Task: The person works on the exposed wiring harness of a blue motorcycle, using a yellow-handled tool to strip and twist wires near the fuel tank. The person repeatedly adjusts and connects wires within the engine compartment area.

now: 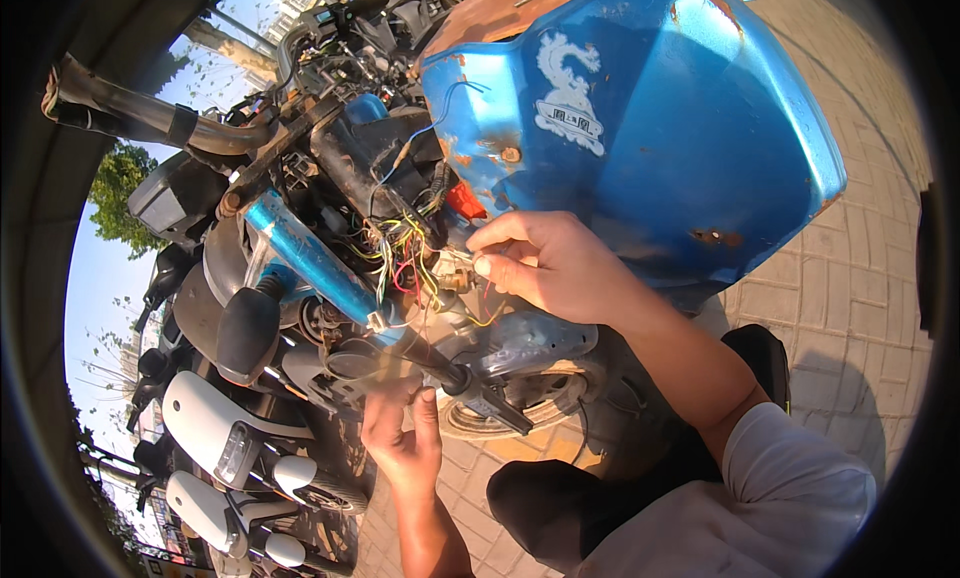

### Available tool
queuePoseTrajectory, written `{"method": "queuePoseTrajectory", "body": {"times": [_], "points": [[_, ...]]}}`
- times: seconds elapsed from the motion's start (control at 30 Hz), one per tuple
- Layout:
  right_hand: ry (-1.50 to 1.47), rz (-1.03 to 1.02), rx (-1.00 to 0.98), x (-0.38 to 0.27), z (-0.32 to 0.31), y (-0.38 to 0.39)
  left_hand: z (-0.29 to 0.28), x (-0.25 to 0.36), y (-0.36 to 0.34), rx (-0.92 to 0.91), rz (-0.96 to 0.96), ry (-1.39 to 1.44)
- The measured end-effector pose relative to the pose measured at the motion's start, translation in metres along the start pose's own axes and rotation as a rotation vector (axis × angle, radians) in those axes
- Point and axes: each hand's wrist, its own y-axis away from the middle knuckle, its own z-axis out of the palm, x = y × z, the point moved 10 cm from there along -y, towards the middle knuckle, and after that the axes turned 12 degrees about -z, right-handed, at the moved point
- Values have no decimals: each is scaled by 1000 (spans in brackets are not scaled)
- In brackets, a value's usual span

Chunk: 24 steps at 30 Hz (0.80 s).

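My right hand pinches thumb against forefinger on a thin wire at the edge of a tangled wire bundle in yellow, green, red and white. Just below its fingertips sits a brass-coloured fitting. Lower down, my left hand is raised beneath the blue steering tube. Its fingertips are smeared by motion, so I cannot make out whether they hold anything. The wires hang from the opened front of a worn vehicle, beside its rusty blue body panel.
A handlebar juts out at upper left, with a black mirror below it. The front wheel stands under the wires. Parked white scooters line the left side. A loose blue wire sticks up. Paving bricks lie at right.
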Motion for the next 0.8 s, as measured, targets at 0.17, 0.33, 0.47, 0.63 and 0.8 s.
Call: {"method": "queuePoseTrajectory", "body": {"times": [0.17,0.33,0.47,0.63,0.8], "points": [[-16,301,-36,46,10,20,-7,50,-27,165,104,52],[188,-147,34,11,27,-17,24,93,-60,154,247,-498],[168,-209,38,-1,36,-28,6,82,-56,120,151,-469],[372,-507,-79,-43,48,-10,0,66,-45,89,159,-378],[450,-632,-152,-54,48,0,2,54,-47,138,141,-347]]}}
